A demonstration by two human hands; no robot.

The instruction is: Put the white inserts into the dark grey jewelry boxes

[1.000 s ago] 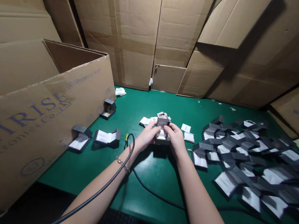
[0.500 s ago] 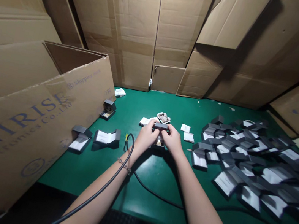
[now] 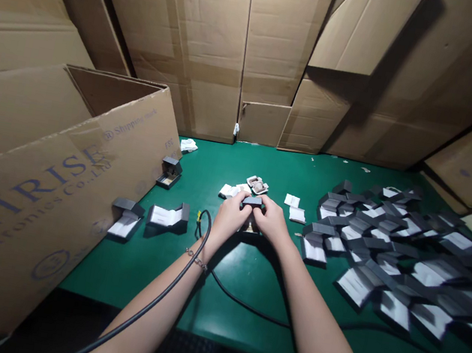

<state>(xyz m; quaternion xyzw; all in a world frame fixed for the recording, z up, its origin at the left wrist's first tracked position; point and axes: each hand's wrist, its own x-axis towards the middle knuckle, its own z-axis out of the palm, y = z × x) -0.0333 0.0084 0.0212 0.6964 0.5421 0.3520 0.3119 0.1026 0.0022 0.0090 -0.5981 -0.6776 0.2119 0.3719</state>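
Note:
Both hands meet on a small dark hinged box (image 3: 253, 202) at the middle of the green table. My left hand (image 3: 231, 212) grips its left side, and my right hand (image 3: 271, 219) grips its right side, fingers closed at the lid. The lid stands raised, and something pale or golden shows in the lower part between my hands; its kind is unclear. Just behind the box lie a small opened white-and-grey packet (image 3: 257, 185) and crumpled white paper (image 3: 229, 191). White folded slips (image 3: 297, 215) lie to the right of my hands.
Many open dark boxes with white linings (image 3: 356, 286) crowd the right side. A few similar boxes (image 3: 168, 217) stand at left beside a large printed carton (image 3: 53, 199). A black cable (image 3: 172, 290) crosses my left forearm. Cardboard sheets (image 3: 211, 32) wall the back.
The raised lid of the small box tilts slightly differently, its top face showing more. My hands stay in nearly the same place on it, and the view shifts a little.

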